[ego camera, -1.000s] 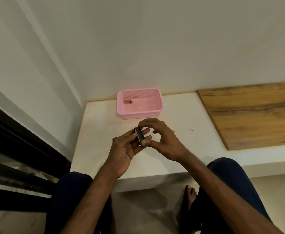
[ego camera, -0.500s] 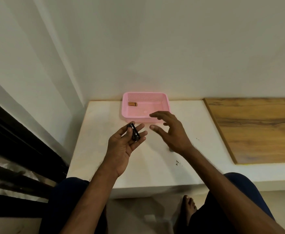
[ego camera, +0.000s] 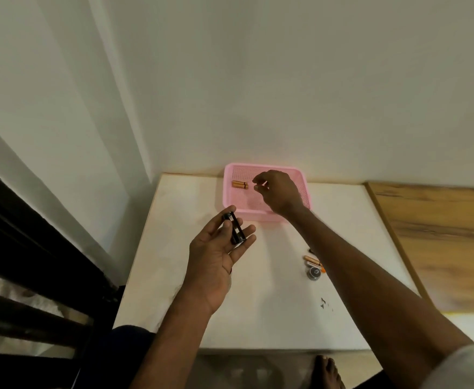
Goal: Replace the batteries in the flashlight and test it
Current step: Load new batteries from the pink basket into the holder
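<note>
— Left hand?
— Palm up, thumb pinning the black battery holder on its fingers, above the table.
— Right hand?
— Arm outstretched, over the pink basket, fingers loosely curled, empty, beside the batteries.

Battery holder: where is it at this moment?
In the head view, the black holder sits left of centre in the left hand, under its thumb, just in front of the pink basket's near-left corner.
</note>
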